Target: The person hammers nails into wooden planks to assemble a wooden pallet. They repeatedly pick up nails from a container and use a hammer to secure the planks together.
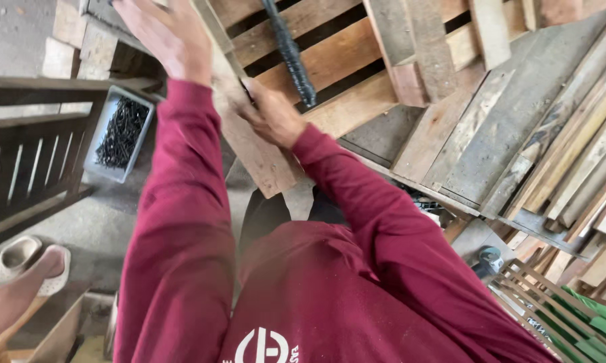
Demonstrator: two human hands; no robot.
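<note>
Dark red long sleeves at 6 o'clock, right hand (270,115) closed on the lower end of a black ribbed metal bar (291,55), pale wooden plank (262,158) under it, left hand (165,35) spread flat at 11 o'clock, grey tray of dark nails (121,133) at 9 o'clock, wooden pallet (336,57) at 12 o'clock.

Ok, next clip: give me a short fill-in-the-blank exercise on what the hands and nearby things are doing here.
1. The right hand grips a black ribbed ____.
2. The left hand rests flat on a wooden ____.
3. The grey tray on the floor holds dark ____.
4. Both sleeves are ____ in colour.

Missing words: bar; plank; nails; maroon
</note>
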